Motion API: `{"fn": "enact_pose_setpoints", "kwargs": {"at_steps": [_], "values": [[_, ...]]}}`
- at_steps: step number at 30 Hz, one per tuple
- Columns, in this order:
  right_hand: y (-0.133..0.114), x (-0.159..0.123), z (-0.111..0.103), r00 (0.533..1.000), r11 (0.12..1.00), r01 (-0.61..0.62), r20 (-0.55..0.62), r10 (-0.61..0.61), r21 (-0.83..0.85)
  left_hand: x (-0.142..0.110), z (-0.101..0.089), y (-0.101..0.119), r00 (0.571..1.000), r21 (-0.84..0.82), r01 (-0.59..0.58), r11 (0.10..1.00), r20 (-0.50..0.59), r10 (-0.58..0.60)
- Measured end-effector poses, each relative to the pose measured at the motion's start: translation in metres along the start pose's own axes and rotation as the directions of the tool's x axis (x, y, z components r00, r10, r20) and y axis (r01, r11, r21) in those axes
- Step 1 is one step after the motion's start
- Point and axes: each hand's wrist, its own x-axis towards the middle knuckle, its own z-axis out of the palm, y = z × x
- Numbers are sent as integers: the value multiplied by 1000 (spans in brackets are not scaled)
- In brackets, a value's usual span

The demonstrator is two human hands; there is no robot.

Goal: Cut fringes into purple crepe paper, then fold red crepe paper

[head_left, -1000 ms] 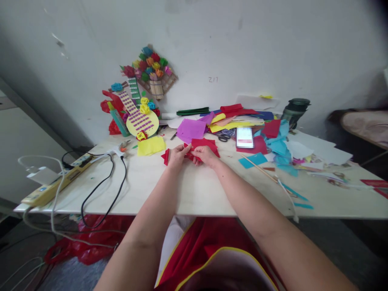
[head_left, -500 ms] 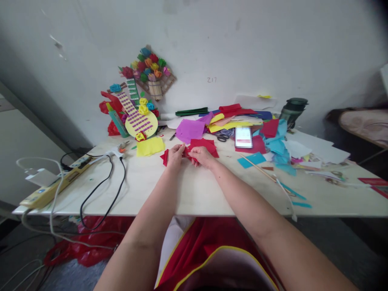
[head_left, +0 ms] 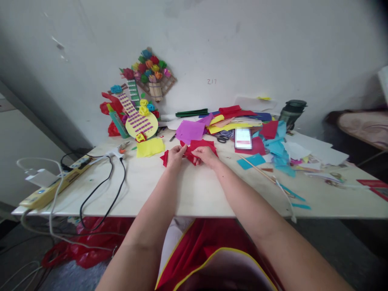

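Note:
My left hand and my right hand meet over the pale table, both pinching a piece of red paper between fingers and thumb. More red paper lies just behind them, and a small red scrap sticks out left of my left hand. A purple sheet and a yellow sheet lie beyond the hands.
A paper guitar and a paper flower basket lean on the wall. Scissors, a phone, coloured sheets, a wooden stick and a dark bottle fill the right. A power strip with cables lies left.
The hands stay together on the red paper, working it slightly with the fingers. The view has shifted a little; nothing else moved.

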Motion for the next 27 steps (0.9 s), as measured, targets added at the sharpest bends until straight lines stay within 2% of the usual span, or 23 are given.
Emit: {"fn": "enact_pose_setpoints", "kwargs": {"at_steps": [6,13,19,24,27], "values": [[-4,-3,4,997,1000,20,-71,-20,-4,-4,2,-1,994,-20,59,998,98,-57],[-3,-3,11,998,1000,-7,-55,5,-27,1,-1,-7,1000,88,-20,996,-10,21],[-2,-4,12,996,998,18,-83,-23,-65,-3,1,-6,992,45,64,997,105,-69],[0,-2,15,998,998,9,-68,-13,-59,-3,0,-7,999,118,0,993,35,-4],[-3,-4,16,997,999,-13,-79,10,-39,-3,1,-6,999,126,-14,992,34,10]]}}
